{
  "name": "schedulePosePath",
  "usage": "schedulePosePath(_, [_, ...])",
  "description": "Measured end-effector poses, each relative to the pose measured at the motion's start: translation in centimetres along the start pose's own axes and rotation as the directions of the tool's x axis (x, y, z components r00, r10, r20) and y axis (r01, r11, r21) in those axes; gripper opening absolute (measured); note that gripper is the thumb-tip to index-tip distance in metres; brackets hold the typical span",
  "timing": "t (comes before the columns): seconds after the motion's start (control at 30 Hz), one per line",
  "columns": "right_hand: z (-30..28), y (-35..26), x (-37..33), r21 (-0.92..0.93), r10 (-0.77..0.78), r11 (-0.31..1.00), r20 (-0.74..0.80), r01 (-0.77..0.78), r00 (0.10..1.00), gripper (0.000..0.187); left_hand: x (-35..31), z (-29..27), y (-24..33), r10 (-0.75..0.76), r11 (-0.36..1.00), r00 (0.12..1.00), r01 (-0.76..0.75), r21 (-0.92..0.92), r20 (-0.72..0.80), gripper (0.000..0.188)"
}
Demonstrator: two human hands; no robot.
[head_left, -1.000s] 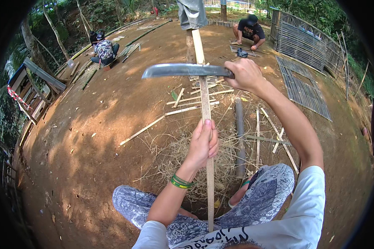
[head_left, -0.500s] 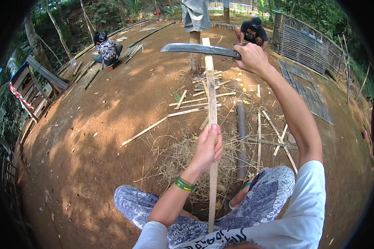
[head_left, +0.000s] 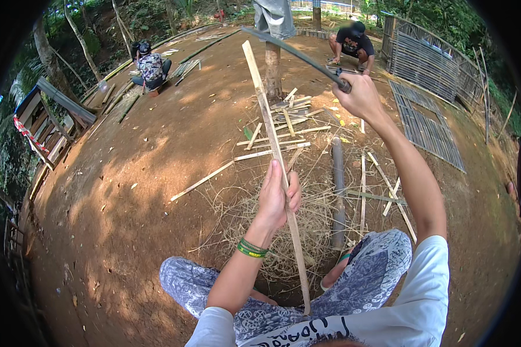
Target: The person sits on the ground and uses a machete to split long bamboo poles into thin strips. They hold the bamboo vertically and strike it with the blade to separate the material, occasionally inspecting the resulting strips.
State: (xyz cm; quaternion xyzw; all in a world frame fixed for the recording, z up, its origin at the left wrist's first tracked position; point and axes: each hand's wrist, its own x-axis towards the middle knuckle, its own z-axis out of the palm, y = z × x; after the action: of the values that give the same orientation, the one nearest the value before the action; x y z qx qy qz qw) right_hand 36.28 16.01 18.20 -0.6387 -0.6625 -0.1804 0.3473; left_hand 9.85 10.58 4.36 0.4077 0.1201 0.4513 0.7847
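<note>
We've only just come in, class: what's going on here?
The seated person's left hand holds a long pale wooden strip, its lower end down by the patterned trousers. The right hand grips a machete by the handle, the blade apparently clear of the strip. In front lies a heap of thin shavings beside a dark pole. Two people crouch farther off.

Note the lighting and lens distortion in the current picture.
Head view: patchy sunlight and shade dapple the dirt ground left of the left hand; head view: fisheye distortion seems to bow the bamboo fence, and the corners go black.
</note>
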Motion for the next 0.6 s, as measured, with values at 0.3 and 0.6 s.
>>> schedulePosePath(0.3, [4.2, -4.9, -9.2, 0.057, -0.414, 0.91, 0.142, 0.41, 0.899, 0.018, 1.0, -0.1, -0.6, -0.08, 0.996, 0.996, 0.081, -0.035, 0.033, 0.038])
schedulePosePath(0.6, [3.5, -4.4, -7.1, -0.082, -0.414, 0.898, 0.166, 0.431, 0.895, 0.022, 0.4, 0.8, -0.3, -0.068, 0.995, 0.998, 0.067, 0.071, 0.006, 0.04])
